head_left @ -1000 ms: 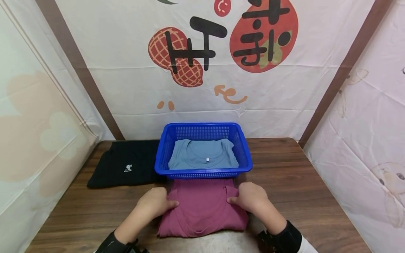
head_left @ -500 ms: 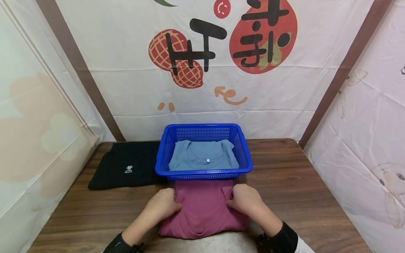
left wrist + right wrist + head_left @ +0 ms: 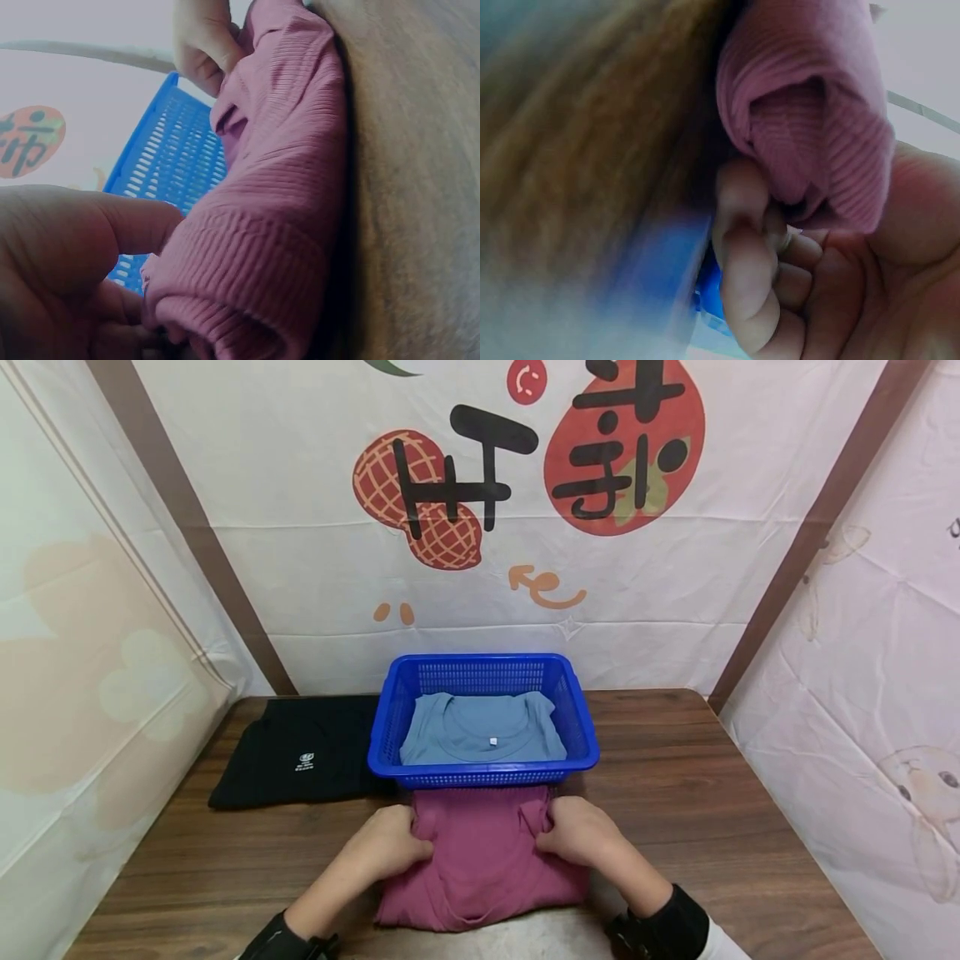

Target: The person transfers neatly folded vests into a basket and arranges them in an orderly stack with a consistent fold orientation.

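Head view: a brown wooden table [image 3: 675, 810] spreads around the fingers [image 3: 746, 277]. Just beyond them sits a blue basket [image 3: 483, 770]. Between both sets of fingers is a folded maroon garment [image 3: 480, 852]; a black garment [image 3: 300, 747] lies farther out, left of the left fingers. Ahead of the fingers — inside the basket — rests a grey-blue shirt [image 3: 483, 717], white label [image 3: 493, 741] showing. Left hand [image 3: 388, 843] and right hand [image 3: 581, 832] each pinch one side of the maroon garment.
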Motion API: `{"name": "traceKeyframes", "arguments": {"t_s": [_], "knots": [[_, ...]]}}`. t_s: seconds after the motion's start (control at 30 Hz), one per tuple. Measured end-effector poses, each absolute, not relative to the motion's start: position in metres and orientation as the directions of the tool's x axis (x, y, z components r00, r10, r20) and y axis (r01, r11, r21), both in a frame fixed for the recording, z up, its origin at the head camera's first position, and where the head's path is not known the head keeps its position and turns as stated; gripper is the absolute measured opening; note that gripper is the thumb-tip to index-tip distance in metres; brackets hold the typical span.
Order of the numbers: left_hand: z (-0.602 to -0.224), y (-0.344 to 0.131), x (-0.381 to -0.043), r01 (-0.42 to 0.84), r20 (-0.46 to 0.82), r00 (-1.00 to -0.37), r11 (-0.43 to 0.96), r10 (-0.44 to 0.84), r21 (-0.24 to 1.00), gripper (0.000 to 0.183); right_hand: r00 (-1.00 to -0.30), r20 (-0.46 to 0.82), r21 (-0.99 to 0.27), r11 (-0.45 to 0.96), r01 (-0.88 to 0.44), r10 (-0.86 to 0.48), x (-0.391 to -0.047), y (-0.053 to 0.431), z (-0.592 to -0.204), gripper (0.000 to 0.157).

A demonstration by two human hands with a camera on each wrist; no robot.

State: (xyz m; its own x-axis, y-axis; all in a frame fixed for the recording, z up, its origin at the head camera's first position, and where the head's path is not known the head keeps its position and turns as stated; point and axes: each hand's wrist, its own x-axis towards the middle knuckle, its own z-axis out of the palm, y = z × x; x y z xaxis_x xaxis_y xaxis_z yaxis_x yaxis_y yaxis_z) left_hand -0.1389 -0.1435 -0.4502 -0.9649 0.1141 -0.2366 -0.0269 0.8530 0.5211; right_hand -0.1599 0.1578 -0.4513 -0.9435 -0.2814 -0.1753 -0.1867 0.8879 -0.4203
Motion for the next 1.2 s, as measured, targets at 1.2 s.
{"name": "traceKeyframes", "arguments": {"t_s": [1.2], "knots": [[-0.391,-0.160,-0.125,0.052,-0.220,-0.938,0.737,0.267,0.674,0.016,-0.923,-0.126,-0.523,0.815,-0.249,-0.363,-0.146,0.174,-0.397,0.030]]}}
